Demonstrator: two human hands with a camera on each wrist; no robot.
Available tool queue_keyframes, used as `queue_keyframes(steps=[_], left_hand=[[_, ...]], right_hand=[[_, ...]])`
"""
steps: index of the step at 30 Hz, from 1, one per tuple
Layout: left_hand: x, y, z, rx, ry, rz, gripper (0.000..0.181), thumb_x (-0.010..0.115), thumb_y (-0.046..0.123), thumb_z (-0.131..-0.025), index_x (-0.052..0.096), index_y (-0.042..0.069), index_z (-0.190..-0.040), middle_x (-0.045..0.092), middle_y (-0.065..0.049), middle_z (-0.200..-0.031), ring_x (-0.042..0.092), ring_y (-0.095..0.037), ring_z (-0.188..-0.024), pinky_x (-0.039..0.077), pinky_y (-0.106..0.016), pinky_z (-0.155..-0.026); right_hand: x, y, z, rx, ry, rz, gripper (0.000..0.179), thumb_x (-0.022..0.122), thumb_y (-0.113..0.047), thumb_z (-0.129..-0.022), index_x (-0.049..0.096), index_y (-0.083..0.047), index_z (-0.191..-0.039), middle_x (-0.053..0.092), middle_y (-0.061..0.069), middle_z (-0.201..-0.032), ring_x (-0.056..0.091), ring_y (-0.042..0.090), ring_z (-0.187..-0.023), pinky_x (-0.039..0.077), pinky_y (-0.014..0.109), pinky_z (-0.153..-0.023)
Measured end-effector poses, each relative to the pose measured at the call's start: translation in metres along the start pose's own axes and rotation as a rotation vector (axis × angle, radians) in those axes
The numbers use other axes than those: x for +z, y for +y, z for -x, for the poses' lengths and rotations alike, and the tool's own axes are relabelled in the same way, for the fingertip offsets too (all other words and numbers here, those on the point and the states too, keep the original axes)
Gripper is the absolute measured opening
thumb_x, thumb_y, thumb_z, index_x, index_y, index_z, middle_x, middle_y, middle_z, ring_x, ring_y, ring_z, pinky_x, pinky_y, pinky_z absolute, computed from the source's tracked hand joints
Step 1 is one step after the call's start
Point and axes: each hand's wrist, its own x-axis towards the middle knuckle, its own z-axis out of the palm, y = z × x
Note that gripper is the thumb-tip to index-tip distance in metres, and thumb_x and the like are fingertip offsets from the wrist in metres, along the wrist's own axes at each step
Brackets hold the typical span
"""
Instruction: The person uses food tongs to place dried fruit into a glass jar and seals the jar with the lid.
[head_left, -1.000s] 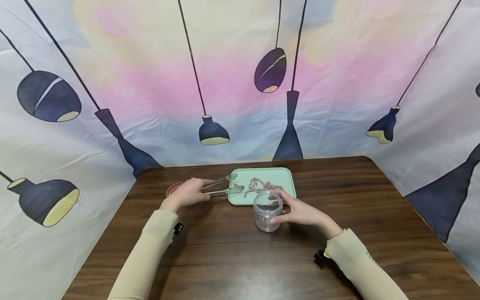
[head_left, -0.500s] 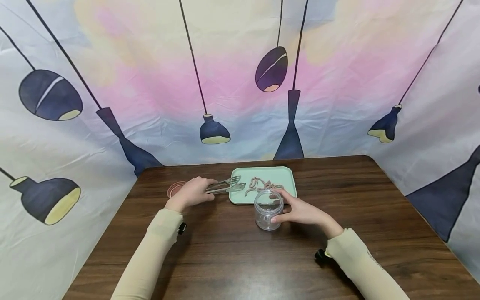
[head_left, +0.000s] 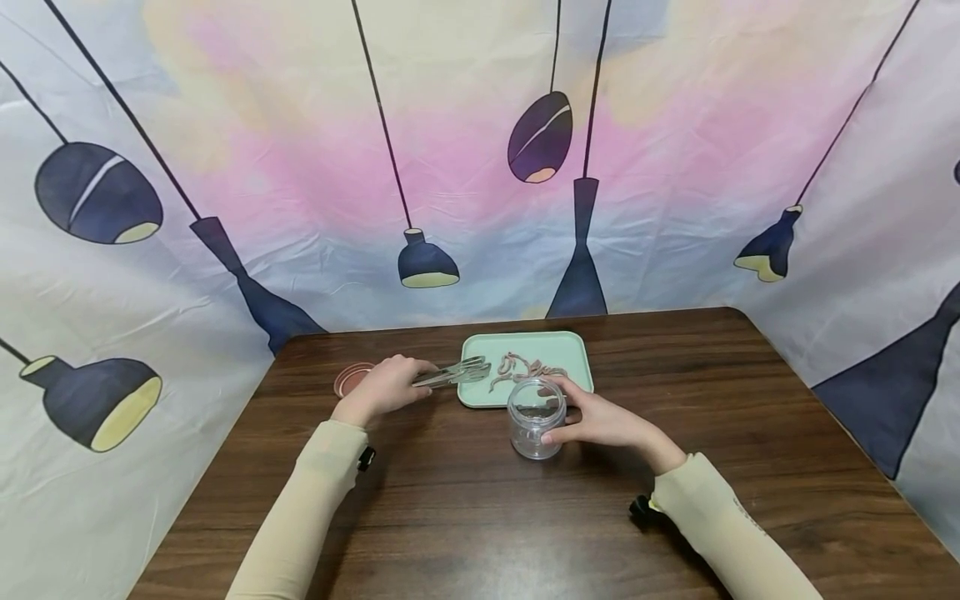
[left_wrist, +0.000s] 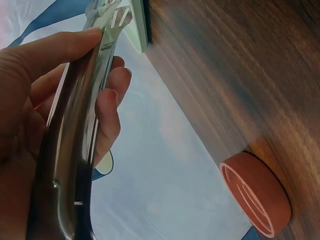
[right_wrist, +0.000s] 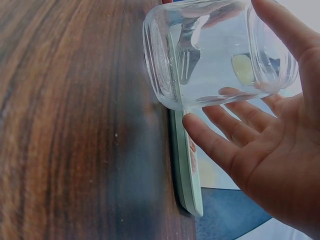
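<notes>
My left hand (head_left: 386, 387) grips metal tongs (left_wrist: 75, 125), thumb on one arm and fingers curled round the other. The tongs' slotted tips (head_left: 474, 369) hang over the left end of a pale green tray (head_left: 570, 346), close together with nothing seen between them. Several thin pinkish-brown strips (head_left: 517, 367) lie on the tray. At the tray's front edge stands a clear, open-topped jar (head_left: 534, 433). My right hand (head_left: 600, 421) holds it from the right, thumb in front and fingers round the far side. No contents are visible inside the jar.
A reddish-brown round lid (left_wrist: 257, 195) lies on the wooden table (head_left: 465, 517), left of the tray and partly behind my left hand. A printed cloth (head_left: 480, 167) with lamp pictures hangs behind the table's far edge.
My left hand has shifted slightly right, and the tongs' arms have come from spread apart to close together. More of the lid shows. The right hand and jar stay put.
</notes>
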Motion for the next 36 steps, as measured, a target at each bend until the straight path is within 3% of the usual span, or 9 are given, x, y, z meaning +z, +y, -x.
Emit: queue_keyframes(steps=[19, 28, 32, 36], left_hand=[[-0.001, -0.001, 0.002, -0.01, 0.026, 0.073, 0.03, 0.072, 0.019, -0.094, 0.073, 0.009, -0.123, 0.072, 0.0, -0.098, 0.056, -0.013, -0.072, 0.045, -0.037, -0.071], [-0.007, 0.005, 0.008, -0.023, 0.148, 0.173, 0.034, 0.074, 0.021, -0.093, 0.071, 0.012, -0.127, 0.074, -0.004, -0.107, 0.055, -0.01, -0.068, 0.044, -0.036, -0.069], [-0.012, 0.012, 0.01, -0.018, 0.192, 0.214, 0.038, 0.074, 0.024, -0.094, 0.069, 0.014, -0.131, 0.071, -0.001, -0.08, 0.038, -0.006, -0.052, 0.038, -0.032, -0.059], [-0.015, 0.02, 0.011, 0.009, 0.226, 0.232, 0.039, 0.074, 0.027, -0.094, 0.068, 0.016, -0.132, 0.05, 0.006, -0.056, 0.023, -0.007, -0.049, 0.031, -0.031, -0.052]], right_hand=[[-0.001, 0.001, 0.0, -0.022, -0.008, -0.031, 0.088, 0.08, -0.023, -0.09, 0.024, -0.022, -0.158, 0.04, 0.02, -0.148, 0.057, 0.034, -0.125, 0.052, 0.039, -0.093], [0.0, 0.005, 0.001, -0.016, -0.02, -0.021, 0.087, 0.079, -0.025, -0.091, 0.023, -0.02, -0.158, 0.039, 0.023, -0.148, 0.058, 0.035, -0.124, 0.05, 0.039, -0.095], [0.0, 0.004, 0.001, -0.01, -0.027, -0.019, 0.09, 0.078, -0.025, -0.091, 0.02, -0.02, -0.16, 0.038, 0.021, -0.15, 0.057, 0.034, -0.125, 0.05, 0.039, -0.095], [-0.001, 0.004, 0.001, -0.002, -0.022, -0.008, 0.092, 0.078, -0.026, -0.091, 0.019, -0.021, -0.16, 0.038, 0.019, -0.151, 0.057, 0.034, -0.126, 0.05, 0.04, -0.095]])
